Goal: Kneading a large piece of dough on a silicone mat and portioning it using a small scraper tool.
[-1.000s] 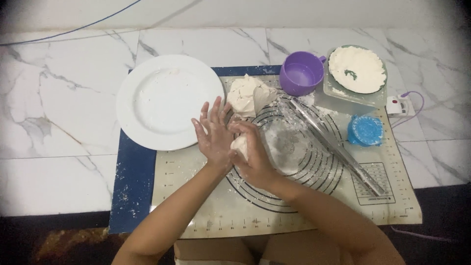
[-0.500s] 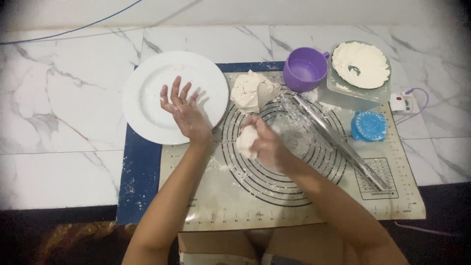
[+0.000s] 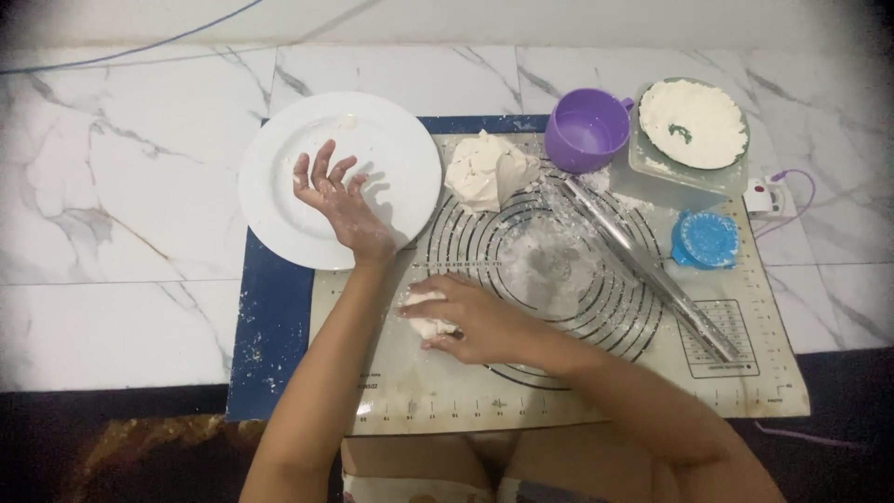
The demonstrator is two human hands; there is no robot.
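Head view, looking down.

Right hand: fingers curled over a small dough piece, pressing it on the near left part of the baking mat; dough shows under and just left of the fingertips.

Left hand: open, fingers spread, floury, holding nothing, over the white plate.

Larger dough lump: on mat, beside plate.

Rolling pin: lying diagonally, right of centre.

Purple cup, flour container, blue round mould: far right.
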